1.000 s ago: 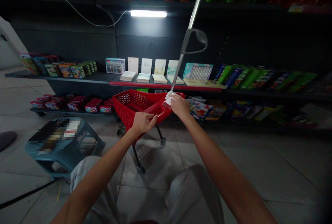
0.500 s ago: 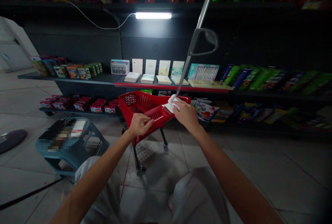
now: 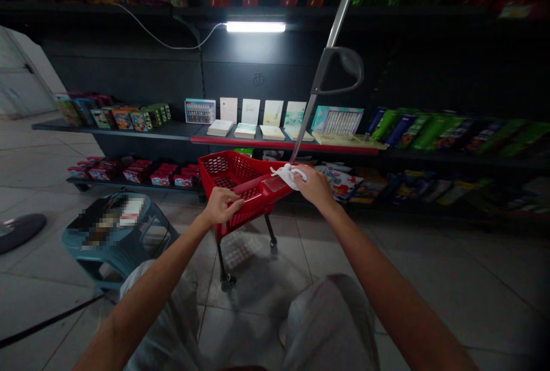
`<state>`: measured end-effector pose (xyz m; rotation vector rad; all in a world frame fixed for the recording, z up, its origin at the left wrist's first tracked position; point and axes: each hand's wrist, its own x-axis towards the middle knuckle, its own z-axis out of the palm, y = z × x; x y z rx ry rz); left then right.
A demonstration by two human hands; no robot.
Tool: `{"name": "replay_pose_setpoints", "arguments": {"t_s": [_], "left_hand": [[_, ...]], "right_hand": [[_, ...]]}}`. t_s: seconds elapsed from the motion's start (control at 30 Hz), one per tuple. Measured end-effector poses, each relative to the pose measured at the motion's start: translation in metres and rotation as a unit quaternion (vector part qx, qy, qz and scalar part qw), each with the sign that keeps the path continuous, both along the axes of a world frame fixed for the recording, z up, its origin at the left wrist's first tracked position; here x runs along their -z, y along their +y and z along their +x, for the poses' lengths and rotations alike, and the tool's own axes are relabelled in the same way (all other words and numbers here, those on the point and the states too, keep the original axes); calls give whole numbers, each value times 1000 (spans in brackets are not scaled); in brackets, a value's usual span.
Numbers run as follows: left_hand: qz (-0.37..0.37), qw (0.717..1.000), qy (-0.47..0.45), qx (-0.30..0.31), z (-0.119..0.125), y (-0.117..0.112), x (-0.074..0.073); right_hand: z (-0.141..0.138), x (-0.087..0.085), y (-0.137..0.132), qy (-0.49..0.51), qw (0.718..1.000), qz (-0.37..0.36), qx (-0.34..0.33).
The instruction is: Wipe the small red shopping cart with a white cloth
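A red plastic shopping basket (image 3: 223,172) stands on wheeled legs in front of me, with a tall grey metal pull handle (image 3: 337,64) rising from its far side. My left hand (image 3: 221,206) grips the basket's near side wall. My right hand (image 3: 315,186) presses a crumpled white cloth (image 3: 289,176) against the top of the basket's rim, near the foot of the handle. The cloth's ends stick out past my fingers. The inside of the basket is mostly hidden by its wall and my hands.
Dark store shelves (image 3: 129,128) hold boxed goods and cards behind the basket, under a lit tube lamp (image 3: 255,27). A teal plastic stool (image 3: 120,251) with a blurred item on it stands left of the basket. A black cable (image 3: 51,322) crosses the tiled floor.
My right hand and the cloth have slid a little rightward along the basket's rim. The whole scene has shifted slightly right in view. My left hand keeps its hold.
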<state>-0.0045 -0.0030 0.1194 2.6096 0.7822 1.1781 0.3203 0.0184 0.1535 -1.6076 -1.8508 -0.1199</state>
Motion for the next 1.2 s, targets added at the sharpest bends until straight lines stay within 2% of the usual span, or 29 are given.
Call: {"name": "replay_pose_setpoints", "arguments": {"t_s": [0.27,0.33,0.5,0.6,0.67,0.8,0.93,1.1,1.2], "left_hand": [[3,999,-12,39,-35,4,0],[3,999,-24,37,-41,4,1],[4,999,-28,17,-47,5,5],[11,1000,-23,-3,-48,5,7],[11,1000,-22,-7,-48,6,8],[7,1000,-24,5,-51,5,5],[3,1000,-9,12,-55,4,3],[30,999,-9,-28,-60,-1,1],[63,995,7,-78,-50,-19,-5]], "right_hand": [[-5,0,-21,-26,997,23,-64],[-14,-2,-29,-38,998,27,-53],[-49,-15,-50,-77,997,-2,28],[-69,-19,-59,-98,994,9,49],[-79,-19,-65,-101,994,23,35],[-88,-18,-74,-108,992,46,-41],[-74,-18,-70,-91,992,50,-73],[-30,-15,-48,-80,996,24,-15],[-14,-13,-39,-88,996,16,1]]}}
